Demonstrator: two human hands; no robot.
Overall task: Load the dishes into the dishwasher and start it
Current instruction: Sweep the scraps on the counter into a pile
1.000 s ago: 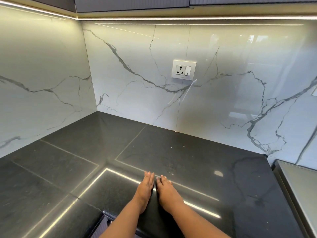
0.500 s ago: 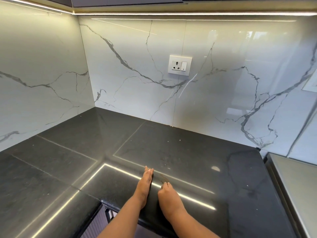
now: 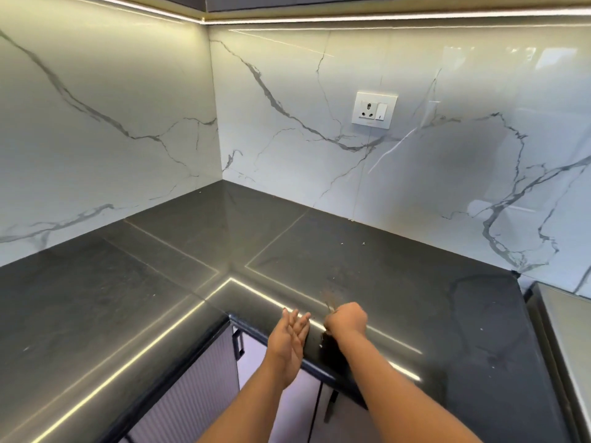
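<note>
No dishes and no dishwasher show in the head view. My left hand (image 3: 292, 338) hovers at the front edge of the black stone counter (image 3: 367, 251), palm turned up and fingers spread, holding nothing. My right hand (image 3: 347, 318) rests on the counter just right of it, fingers curled into a fist with nothing visible inside. The two hands sit close together, a small gap between them. Small crumbs lie on the counter beyond the right hand.
White marble-look walls meet in a corner behind the counter, with a wall socket (image 3: 374, 110) on the back wall. Ribbed pale cabinet doors (image 3: 204, 388) with dark handles sit below the counter edge. A grey steel surface (image 3: 566, 330) adjoins the counter at right.
Both hands pulled back from flat on the counter toward its front edge. The left hand turned palm up, the right curled into a fist. The view shifted right and down.
</note>
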